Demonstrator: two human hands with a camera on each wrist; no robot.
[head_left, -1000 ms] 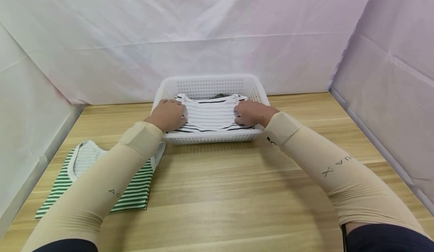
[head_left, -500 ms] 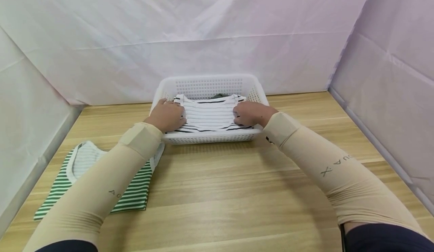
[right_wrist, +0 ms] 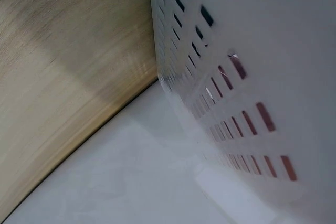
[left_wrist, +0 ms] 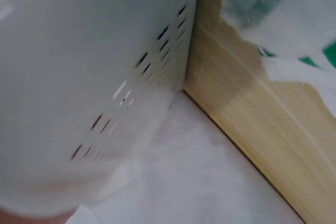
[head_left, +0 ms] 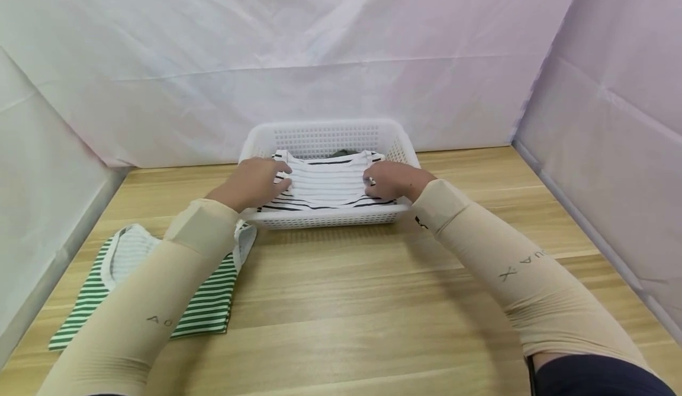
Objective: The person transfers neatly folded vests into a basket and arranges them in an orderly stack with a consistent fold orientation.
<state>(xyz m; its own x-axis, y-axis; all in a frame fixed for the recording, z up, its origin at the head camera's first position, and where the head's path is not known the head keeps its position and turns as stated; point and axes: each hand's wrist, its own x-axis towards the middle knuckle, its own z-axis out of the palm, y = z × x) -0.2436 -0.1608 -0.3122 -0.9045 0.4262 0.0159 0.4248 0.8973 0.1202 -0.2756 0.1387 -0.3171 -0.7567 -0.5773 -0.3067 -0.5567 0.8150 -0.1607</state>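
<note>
Two shirts, one basket and two hands show in the head view. At lower left, a folded green-and-white striped shirt (head_left: 160, 289) lies flat on the wooden table (head_left: 362, 301); the left forearm in a beige sleeve crosses over it and hides part of it. At centre, a white perforated plastic basket (head_left: 325, 132) stands on the table near the white backdrop. Inside it lies a folded black-and-white striped shirt (head_left: 326, 184), with something dark showing behind its collar, too small to identify. The left hand (head_left: 254, 183) rests on the shirt's left edge, fingers extended and lightly bent over the fabric, over the basket's left rim. The right hand (head_left: 393, 180) sits on the shirt's right edge, fingers curled down onto the cloth; whether they pinch it cannot be told. Both wrist views are blurred close-ups of the basket's slotted wall, table and white cloth, showing no fingers. The right forearm is cut off at lower right
</note>
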